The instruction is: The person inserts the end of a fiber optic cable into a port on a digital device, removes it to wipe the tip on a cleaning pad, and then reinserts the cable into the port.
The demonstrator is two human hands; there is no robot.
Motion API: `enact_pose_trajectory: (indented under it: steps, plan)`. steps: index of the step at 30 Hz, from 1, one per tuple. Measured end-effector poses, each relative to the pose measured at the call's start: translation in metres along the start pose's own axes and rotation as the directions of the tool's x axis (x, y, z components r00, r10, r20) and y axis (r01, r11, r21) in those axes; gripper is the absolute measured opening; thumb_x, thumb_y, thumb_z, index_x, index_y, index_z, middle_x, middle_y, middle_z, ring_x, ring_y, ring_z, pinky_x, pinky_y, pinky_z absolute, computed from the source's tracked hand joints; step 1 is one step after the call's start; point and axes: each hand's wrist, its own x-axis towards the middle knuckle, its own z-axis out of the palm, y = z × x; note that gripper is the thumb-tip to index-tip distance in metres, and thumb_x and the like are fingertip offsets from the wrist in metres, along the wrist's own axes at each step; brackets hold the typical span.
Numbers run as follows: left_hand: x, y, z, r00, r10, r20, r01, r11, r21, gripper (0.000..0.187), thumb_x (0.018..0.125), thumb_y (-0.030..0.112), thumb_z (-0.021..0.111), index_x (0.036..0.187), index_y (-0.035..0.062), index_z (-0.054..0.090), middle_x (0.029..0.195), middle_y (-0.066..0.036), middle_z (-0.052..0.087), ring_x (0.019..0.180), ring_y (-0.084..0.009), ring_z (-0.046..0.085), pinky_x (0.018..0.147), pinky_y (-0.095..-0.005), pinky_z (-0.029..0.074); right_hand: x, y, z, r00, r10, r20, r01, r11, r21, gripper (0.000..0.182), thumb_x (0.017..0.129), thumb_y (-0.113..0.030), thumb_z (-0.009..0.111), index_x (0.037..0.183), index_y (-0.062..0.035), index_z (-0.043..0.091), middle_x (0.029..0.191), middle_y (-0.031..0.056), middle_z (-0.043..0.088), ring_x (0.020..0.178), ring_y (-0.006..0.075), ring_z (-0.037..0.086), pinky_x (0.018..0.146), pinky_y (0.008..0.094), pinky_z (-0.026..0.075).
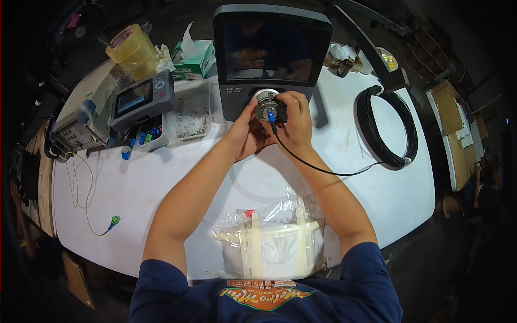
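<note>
A dark monitor unit (269,48) with a round metal connector holder (264,97) on its lower front stands at the back of the table. A blue fibre connector (271,114) sits at the holder's centre, its black cable (323,171) running right to a coil (362,124). My left hand (243,132) is closed about the holder's left side, thumb against it. From the right, my right hand (296,121) curls its fingers over the holder's edge beside the connector. Some fingertips are hidden behind the holder. The screen is dark, with reflections.
At left are a handheld tester (142,99), a bench instrument (86,118), a bin of connectors (156,141), a clear tray (193,110), tape rolls (132,54) and a tissue box (200,58). A thin yellow cord (89,199) lies front left. A plastic-covered pouch (277,250) lies nearest me.
</note>
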Motion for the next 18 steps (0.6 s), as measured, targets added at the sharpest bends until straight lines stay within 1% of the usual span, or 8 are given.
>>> enact_pose_trajectory:
  steps: [3, 8, 10, 16, 18]
  plan:
    - [-0.001, 0.000, -0.001, 1.000, 0.006, 0.012, -0.006, 1.000, -0.004, 0.068, 0.101, 0.068, 0.047, 0.135, 0.0092, 0.057, 0.121, -0.011, 0.065, 0.112, -0.0238, 0.065, 0.098, -0.0438, 0.055, -0.001, -0.001, 0.000, 1.000, 0.029, 0.003, -0.029, 0.999, 0.017, 0.060, 0.067, -0.003, 0.086, 0.121, -0.0061, 0.060, 0.116, 0.0138, 0.058, 0.104, 0.0364, 0.060, 0.085, 0.0429, 0.052]
    - [-0.001, -0.002, -0.004, 0.999, 0.021, 0.044, -0.020, 1.000, -0.016, 0.067, 0.102, 0.067, 0.047, 0.134, 0.0089, 0.057, 0.119, -0.011, 0.066, 0.111, -0.0239, 0.066, 0.099, -0.0446, 0.055, -0.001, -0.002, 0.000, 1.000, 0.018, -0.007, -0.018, 0.999, 0.038, 0.059, 0.068, 0.001, 0.083, 0.122, -0.0069, 0.061, 0.116, 0.0135, 0.058, 0.103, 0.0351, 0.061, 0.082, 0.0406, 0.053]
    - [0.001, -0.003, -0.008, 0.996, 0.022, 0.087, -0.022, 1.000, -0.010, 0.066, 0.102, 0.067, 0.047, 0.140, 0.0129, 0.055, 0.129, -0.008, 0.065, 0.119, -0.0235, 0.064, 0.100, -0.0439, 0.053, -0.002, -0.002, -0.001, 1.000, 0.029, -0.002, -0.029, 0.998, 0.050, 0.059, 0.068, 0.002, 0.082, 0.123, -0.0069, 0.062, 0.116, 0.0134, 0.058, 0.102, 0.0346, 0.061, 0.082, 0.0398, 0.054]
    - [0.004, -0.004, -0.014, 0.993, 0.013, 0.118, -0.012, 1.000, -0.007, 0.065, 0.104, 0.065, 0.044, 0.140, 0.0120, 0.055, 0.127, -0.009, 0.066, 0.118, -0.0232, 0.065, 0.100, -0.0437, 0.054, -0.003, 0.000, -0.003, 0.998, 0.053, 0.023, -0.055, 0.995, 0.087, 0.058, 0.069, 0.005, 0.079, 0.123, -0.0066, 0.063, 0.117, 0.0135, 0.057, 0.103, 0.0334, 0.061, 0.082, 0.0385, 0.055]
    - [0.005, -0.004, -0.014, 0.995, 0.010, 0.102, -0.008, 1.000, -0.013, 0.065, 0.104, 0.065, 0.044, 0.140, 0.0120, 0.055, 0.126, -0.009, 0.066, 0.117, -0.0232, 0.065, 0.099, -0.0437, 0.054, -0.003, 0.000, -0.003, 0.999, 0.041, 0.021, -0.043, 0.996, 0.078, 0.057, 0.069, 0.005, 0.077, 0.123, -0.0065, 0.063, 0.118, 0.0137, 0.057, 0.104, 0.0335, 0.061, 0.081, 0.0380, 0.055]
